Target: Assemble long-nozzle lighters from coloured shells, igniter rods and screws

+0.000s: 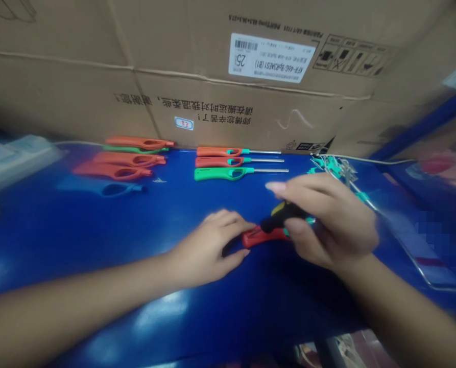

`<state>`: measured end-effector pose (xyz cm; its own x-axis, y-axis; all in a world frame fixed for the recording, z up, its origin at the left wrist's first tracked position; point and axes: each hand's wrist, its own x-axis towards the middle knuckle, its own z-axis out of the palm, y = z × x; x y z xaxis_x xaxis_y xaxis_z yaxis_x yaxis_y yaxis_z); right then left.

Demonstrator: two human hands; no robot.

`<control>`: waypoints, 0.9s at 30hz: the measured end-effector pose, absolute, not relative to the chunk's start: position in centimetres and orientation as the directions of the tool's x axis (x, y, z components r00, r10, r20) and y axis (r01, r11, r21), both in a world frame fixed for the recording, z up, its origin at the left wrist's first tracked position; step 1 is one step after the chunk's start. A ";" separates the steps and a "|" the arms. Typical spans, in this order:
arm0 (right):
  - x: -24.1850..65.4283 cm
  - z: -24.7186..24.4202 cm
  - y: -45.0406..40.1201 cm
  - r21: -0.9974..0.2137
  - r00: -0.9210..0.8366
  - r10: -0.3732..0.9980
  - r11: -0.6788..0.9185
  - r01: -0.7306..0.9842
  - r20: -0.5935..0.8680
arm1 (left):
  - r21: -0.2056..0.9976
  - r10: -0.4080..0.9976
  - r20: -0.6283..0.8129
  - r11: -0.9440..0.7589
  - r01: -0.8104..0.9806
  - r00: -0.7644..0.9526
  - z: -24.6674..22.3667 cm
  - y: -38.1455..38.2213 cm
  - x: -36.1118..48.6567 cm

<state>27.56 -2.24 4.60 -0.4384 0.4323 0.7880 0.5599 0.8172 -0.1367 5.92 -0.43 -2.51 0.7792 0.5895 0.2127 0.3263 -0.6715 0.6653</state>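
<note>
A red lighter lies on the blue table, partly hidden under my right hand. At its left end, the thumb and fingers of my left hand close round the body. My right hand grips a black and yellow screwdriver, its thin tip at the left part of the red lighter. Beyond my hands, a green lighter and red and orange ones with metal tubes lie in a row. Several handle shells, including a blue one and a red one, lie at the back left without tubes.
A large cardboard box stands upright along the table's back edge. Teal parts and metal pieces are heaped at the back right, near a clear tray. A white object sits at the far left.
</note>
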 end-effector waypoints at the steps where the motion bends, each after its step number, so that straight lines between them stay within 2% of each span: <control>1: 27.5 4.6 -2.3 -0.155 -0.430 0.442 0.817 0.556 0.787 | 0.667 0.590 0.207 -0.669 0.328 0.781 -2.5 -0.4 5.9; 5: 27.4 4.4 -2.4 -0.359 -0.401 0.558 0.806 0.470 0.727 | 0.669 0.593 0.205 -0.666 0.331 0.779 -2.5 -0.5 6.0; 6: 27.5 4.5 -2.3 -0.349 -0.408 0.543 0.817 0.459 0.734 | 0.670 0.592 0.205 -0.665 0.329 0.779 -2.5 -0.5 6.0; 9: 27.8 4.6 -2.2 -0.185 -0.444 0.440 0.841 0.508 0.780 | 0.676 0.592 0.199 -0.660 0.327 0.781 -2.4 -0.5 6.0; 11: 27.9 4.7 -2.2 -0.135 -0.485 0.425 0.841 0.524 0.764 | 0.677 0.591 0.191 -0.658 0.331 0.784 -2.4 -0.4 6.0; 13: 27.7 4.7 -2.5 -0.197 -0.499 0.441 0.862 0.468 0.746 | 0.673 0.592 0.195 -0.661 0.332 0.782 -2.5 -0.4 6.0; 16: 27.0 4.6 -2.8 -0.389 -0.487 0.533 0.843 0.371 0.692 | 0.666 0.591 0.219 -0.672 0.324 0.776 -2.6 -0.4 6.0; 17: 26.9 4.7 -2.9 -0.419 -0.487 0.547 0.836 0.354 0.681 | 0.665 0.589 0.223 -0.674 0.320 0.776 -2.7 -0.4 6.0; 19: 26.8 4.9 -3.0 -0.388 -0.476 0.544 0.835 0.391 0.691 | 0.668 0.587 0.225 -0.674 0.316 0.777 -2.7 -0.4 5.9; 22: 27.1 5.2 -3.1 -0.206 -0.480 0.511 0.808 0.553 0.713 | 0.673 0.596 0.210 -0.663 0.327 0.775 -2.7 -0.4 6.0; 24: 27.2 5.3 -3.2 -0.147 -0.490 0.490 0.799 0.583 0.721 | 0.674 0.600 0.205 -0.659 0.333 0.773 -2.6 -0.4 6.0; 25: 27.3 5.2 -3.3 -0.167 -0.485 0.486 0.810 0.562 0.727 | 0.674 0.599 0.205 -0.660 0.332 0.774 -2.6 -0.4 6.0; 27: 27.2 5.1 -3.4 -0.306 -0.451 0.545 0.810 0.500 0.707 | 0.671 0.598 0.208 -0.663 0.331 0.774 -2.5 -0.4 5.9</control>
<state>27.19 -3.41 5.12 -0.4506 0.5451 0.7070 0.4997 0.8103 -0.3062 5.95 -0.42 -2.53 0.7742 0.5977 0.2081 0.3315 -0.6631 0.6711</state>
